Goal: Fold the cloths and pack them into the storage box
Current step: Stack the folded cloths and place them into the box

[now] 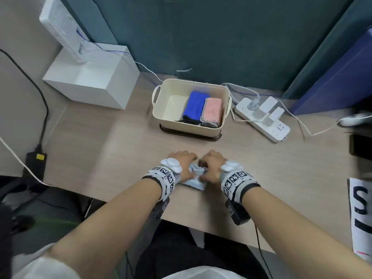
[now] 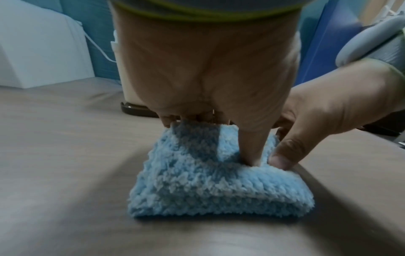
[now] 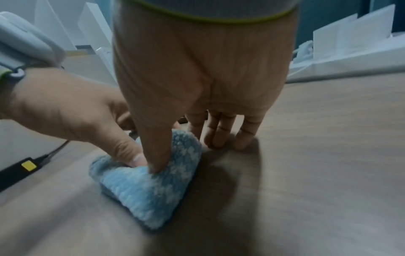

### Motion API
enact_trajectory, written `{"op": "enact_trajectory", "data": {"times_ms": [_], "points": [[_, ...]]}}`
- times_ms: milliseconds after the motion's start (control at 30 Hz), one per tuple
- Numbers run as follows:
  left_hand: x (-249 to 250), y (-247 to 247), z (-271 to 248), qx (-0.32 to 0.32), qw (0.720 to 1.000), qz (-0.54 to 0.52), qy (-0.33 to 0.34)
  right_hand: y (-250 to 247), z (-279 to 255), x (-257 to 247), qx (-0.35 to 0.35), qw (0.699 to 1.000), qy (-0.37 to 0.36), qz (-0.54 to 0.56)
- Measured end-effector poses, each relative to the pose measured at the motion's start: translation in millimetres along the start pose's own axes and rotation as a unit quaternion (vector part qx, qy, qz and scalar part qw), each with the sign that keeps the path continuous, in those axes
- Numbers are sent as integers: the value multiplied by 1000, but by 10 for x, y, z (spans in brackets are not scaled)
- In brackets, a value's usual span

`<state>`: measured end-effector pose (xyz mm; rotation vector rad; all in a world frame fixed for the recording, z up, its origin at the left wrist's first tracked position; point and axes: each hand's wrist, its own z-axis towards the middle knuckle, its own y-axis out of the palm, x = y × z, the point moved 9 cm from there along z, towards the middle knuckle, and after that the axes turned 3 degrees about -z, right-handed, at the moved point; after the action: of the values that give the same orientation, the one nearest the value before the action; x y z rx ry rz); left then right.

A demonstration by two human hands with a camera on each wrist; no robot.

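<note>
A folded light blue fluffy cloth lies on the wooden table near its front edge. My left hand grips it, thumb pressed into the top fold and fingers curled over the far edge. My right hand pinches the cloth's right side with its thumb on top, while three fingers touch the table behind it. Farther back stands the cream storage box, holding a folded blue cloth and a folded pink cloth side by side on its right.
A white power strip with plugs and cables lies right of the box. A white carton stands at the back left. A black adapter sits at the table's left edge, and a printed sheet at the right edge.
</note>
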<state>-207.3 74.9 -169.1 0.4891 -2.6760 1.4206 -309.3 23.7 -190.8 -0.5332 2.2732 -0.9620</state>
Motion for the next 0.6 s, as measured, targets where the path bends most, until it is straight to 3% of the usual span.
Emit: {"op": "enact_trajectory", "data": {"times_ms": [133,267,467,600], "points": [[-29,-69,-98,-4,1000,1,-11,0,-76,-183,-40,996,-27,78],[-2,-387,-191,0,994,-110,-7,-494,-189,-377,10,985,-84,148],[-384,-1509,-290,96,971,-213,-43,-1856,-167,-663,145,951,-113,250],[-772,-2134,-190,208,924,-307,-98,-2370,9,-680,184,957,-75,209]]}}
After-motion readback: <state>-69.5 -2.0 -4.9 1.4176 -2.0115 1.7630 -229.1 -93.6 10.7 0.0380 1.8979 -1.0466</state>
